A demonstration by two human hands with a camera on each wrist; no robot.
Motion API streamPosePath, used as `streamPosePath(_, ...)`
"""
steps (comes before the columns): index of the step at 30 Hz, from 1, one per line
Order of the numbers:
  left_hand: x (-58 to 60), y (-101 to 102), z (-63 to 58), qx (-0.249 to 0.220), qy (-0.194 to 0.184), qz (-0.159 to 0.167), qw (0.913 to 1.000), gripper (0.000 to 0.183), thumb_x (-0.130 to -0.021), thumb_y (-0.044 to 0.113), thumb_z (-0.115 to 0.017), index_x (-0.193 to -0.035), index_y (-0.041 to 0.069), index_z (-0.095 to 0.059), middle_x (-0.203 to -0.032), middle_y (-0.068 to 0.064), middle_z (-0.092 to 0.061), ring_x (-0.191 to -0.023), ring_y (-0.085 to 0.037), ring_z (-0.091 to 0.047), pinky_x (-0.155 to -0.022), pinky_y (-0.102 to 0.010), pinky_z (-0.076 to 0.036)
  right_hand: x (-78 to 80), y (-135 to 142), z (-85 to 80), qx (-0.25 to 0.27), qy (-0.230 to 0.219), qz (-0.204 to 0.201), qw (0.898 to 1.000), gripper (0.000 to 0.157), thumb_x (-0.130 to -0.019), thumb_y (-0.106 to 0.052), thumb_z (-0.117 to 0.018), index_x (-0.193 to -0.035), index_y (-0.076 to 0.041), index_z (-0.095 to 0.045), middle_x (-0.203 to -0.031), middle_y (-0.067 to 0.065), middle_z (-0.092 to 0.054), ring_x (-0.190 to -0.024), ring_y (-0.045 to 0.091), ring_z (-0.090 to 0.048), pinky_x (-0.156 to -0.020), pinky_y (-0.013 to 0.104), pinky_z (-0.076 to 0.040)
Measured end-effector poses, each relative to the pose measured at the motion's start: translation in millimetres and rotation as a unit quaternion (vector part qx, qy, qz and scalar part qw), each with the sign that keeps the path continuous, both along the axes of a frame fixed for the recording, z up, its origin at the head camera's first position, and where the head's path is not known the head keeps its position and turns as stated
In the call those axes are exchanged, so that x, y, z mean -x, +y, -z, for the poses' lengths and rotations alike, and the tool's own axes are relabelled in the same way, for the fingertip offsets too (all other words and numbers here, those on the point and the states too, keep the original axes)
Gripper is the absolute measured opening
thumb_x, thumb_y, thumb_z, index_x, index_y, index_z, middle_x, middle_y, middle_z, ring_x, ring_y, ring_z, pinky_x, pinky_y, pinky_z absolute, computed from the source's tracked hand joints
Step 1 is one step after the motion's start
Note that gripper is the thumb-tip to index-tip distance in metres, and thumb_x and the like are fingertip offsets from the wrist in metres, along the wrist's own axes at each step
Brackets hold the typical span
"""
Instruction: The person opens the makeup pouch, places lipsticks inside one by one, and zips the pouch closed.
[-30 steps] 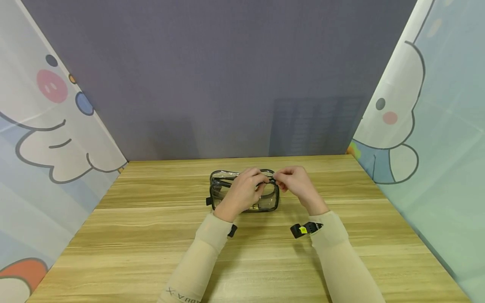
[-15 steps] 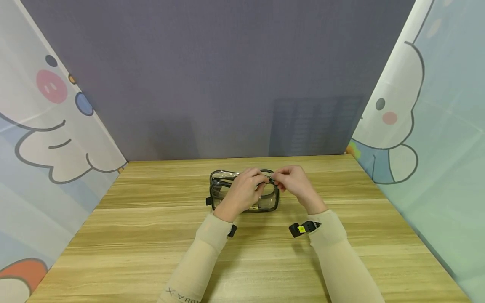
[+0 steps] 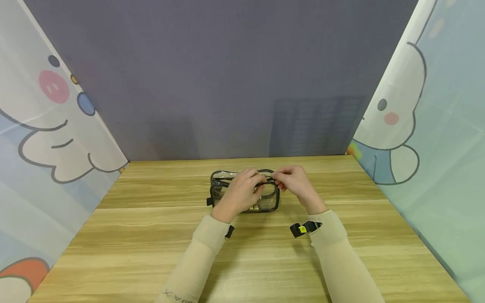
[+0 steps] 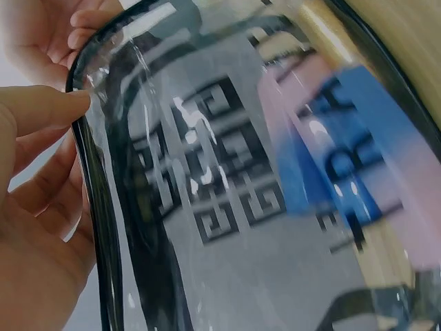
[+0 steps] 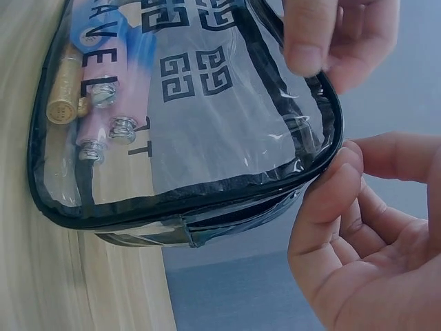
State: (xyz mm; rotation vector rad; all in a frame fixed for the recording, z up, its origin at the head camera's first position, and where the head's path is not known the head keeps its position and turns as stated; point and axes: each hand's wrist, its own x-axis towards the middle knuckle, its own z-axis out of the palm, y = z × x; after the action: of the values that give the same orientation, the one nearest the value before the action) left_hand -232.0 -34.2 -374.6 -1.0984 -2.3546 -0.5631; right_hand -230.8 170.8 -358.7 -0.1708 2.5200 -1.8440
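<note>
A clear zip pouch (image 3: 270, 203) with black piping stands on the table, its printed front towards me. My left hand (image 3: 242, 191) pinches its top edge near the middle; in the left wrist view, the thumb (image 4: 52, 107) lies on the front of the black rim. At the pouch's upper right corner, my right hand (image 3: 297, 182) pinches something small with thumb and index finger, hidden by the fingertips. Through the plastic, the right wrist view shows pink-and-blue tubes (image 5: 124, 89) and a gold cylinder (image 5: 65, 89). A gap shows along the pouch's side beneath the rim.
The wooden table (image 3: 151, 248) stretches out around the pouch. A grey panel (image 3: 212, 84) stands behind it. Curtains with cartoon prints hang on the left (image 3: 22, 181) and the right (image 3: 447, 189).
My left hand has shifted slightly left along the pouch's top edge. The right hand stays at the corner, and the pouch has hardly moved.
</note>
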Motion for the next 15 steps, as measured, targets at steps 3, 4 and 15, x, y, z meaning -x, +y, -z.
streamPosePath(3,-0.7,-7.0,-0.6,0.006,0.011,-0.004,0.9999,0.011,-0.092,0.009,-0.075,-0.103,0.01,-0.075,-0.098,-0.001,-0.066,-0.088,-0.016,-0.06,-0.075,-0.031,-0.051,0.2,0.0,0.4,0.004,-0.001,0.002,1.0,0.023,-0.099,-0.014,-0.064,-0.107,0.007,-0.07,-0.082,0.009,-0.064,-0.069,0.019,-0.06,-0.063,0.029,-0.054)
streamPosePath(4,-0.9,-9.5,-0.5,0.009,0.016,-0.005,0.9998,0.011,-0.091,0.009,-0.076,-0.102,0.009,-0.075,-0.097,-0.001,-0.066,-0.087,-0.016,-0.061,-0.075,-0.031,-0.051,0.2,0.0,0.4,0.005,-0.002,0.003,1.0,0.023,-0.099,-0.014,-0.064,-0.107,0.007,-0.07,-0.082,0.009,-0.064,-0.069,0.019,-0.06,-0.063,0.029,-0.054)
streamPosePath(15,-2.9,-22.3,2.9,0.032,0.038,-0.024,0.9985,0.014,-0.09,0.01,-0.077,-0.103,0.009,-0.076,-0.097,-0.001,-0.066,-0.087,-0.018,-0.061,-0.075,-0.033,-0.051,-0.2,-0.1,-1.4,0.0,-0.008,0.006,1.0,0.023,-0.098,-0.013,-0.064,-0.108,0.007,-0.07,-0.081,0.009,-0.064,-0.068,0.018,-0.059,-0.063,0.031,-0.054)
